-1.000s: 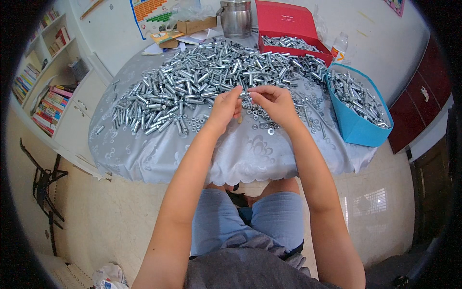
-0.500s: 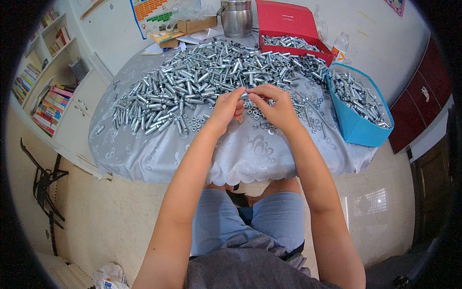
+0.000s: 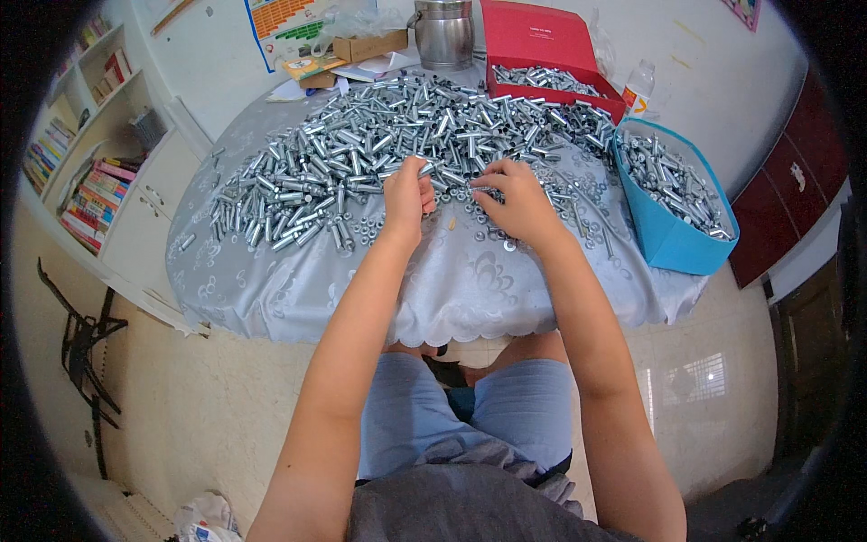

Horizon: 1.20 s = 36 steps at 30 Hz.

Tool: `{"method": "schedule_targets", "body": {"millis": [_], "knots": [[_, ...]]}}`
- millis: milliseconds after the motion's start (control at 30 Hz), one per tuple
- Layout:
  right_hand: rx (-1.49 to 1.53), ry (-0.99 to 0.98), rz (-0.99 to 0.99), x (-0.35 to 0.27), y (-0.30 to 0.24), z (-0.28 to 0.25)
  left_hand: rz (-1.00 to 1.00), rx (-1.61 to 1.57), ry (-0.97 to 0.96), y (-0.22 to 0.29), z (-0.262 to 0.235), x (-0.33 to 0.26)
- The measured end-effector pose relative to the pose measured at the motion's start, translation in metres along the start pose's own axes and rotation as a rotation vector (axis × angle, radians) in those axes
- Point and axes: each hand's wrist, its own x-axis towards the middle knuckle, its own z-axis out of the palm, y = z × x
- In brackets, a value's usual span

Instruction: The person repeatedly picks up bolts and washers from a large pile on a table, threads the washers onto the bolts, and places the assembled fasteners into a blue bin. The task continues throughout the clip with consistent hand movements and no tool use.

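Note:
A big heap of silver metal sleeves and bolts (image 3: 361, 144) covers the far half of a round table with a pale patterned cloth (image 3: 452, 289). My left hand (image 3: 406, 194) is closed around a silver sleeve at the heap's near edge. My right hand (image 3: 513, 203) rests close beside it, fingertips pinching a small metal piece among loose washers and nuts (image 3: 492, 237) scattered on the cloth. The two hands are a few centimetres apart.
A blue bin (image 3: 677, 239) of finished metal parts stands at the table's right edge. A red box (image 3: 542, 41) with more parts and a steel pot (image 3: 444, 34) sit at the back. Bookshelves (image 3: 90, 172) stand to the left, a dark red cabinet (image 3: 786, 199) to the right.
Both hands stayed at the heap's near edge, fingers working together; the right hand has dropped slightly and drawn a little away from the left.

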Motion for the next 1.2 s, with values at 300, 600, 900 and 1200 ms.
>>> {"method": "schedule_targets", "body": {"millis": [300, 600, 900, 1200], "knots": [[-0.138, -0.066, -0.027, -0.004, -0.008, 0.006, -0.024, 0.043, -0.011, -0.001, 0.0, 0.001], [0.37, 0.171, 0.093, 0.007, -0.024, 0.002, -0.057, 0.18, -0.039, -0.003, 0.004, -0.004], [0.12, -0.131, -0.128, -0.003, -0.016, 0.006, 0.002, 0.143, -0.011, -0.005, 0.003, -0.001], [-0.018, -0.128, -0.177, -0.005, -0.018, 0.015, -0.014, 0.178, 0.005, -0.002, 0.005, -0.003]]}}
